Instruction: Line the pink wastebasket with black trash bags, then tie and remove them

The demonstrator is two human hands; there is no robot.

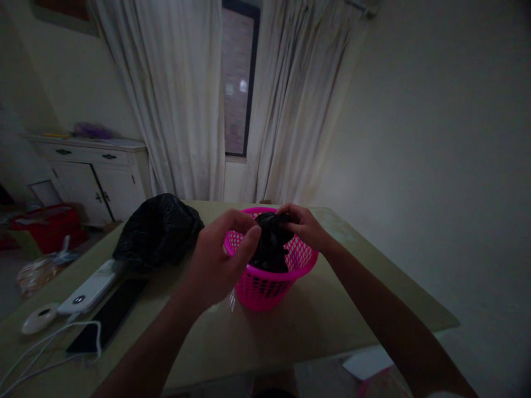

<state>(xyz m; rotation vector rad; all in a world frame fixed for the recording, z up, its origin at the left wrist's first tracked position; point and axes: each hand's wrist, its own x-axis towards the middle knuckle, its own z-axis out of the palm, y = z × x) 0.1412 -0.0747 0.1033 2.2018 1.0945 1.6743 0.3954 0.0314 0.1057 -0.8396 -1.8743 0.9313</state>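
A bright pink perforated plastic basket (pixel 263 290) stands upright on the table, with a black plastic bag (pixel 269 246) bunched up inside it. My left hand (pixel 224 260) is at the basket's left side, its thumb and forefinger curled together at the bag's edge; the exact contact is hard to see. Over the far right part of the rim, my right hand (pixel 305 224) pinches the upper edge of the bag between thumb and fingers. Part of the basket's left rim is hidden behind my left hand.
Another crumpled black plastic bag (pixel 160 232) lies on the table (pixel 332 331) at the left. Near it are a white power bank (pixel 89 287), a dark phone (pixel 110 315), a small whitish round object (pixel 40 319) and white cables (pixel 50 337). Curtains and a white cabinet (pixel 87 171) stand behind.
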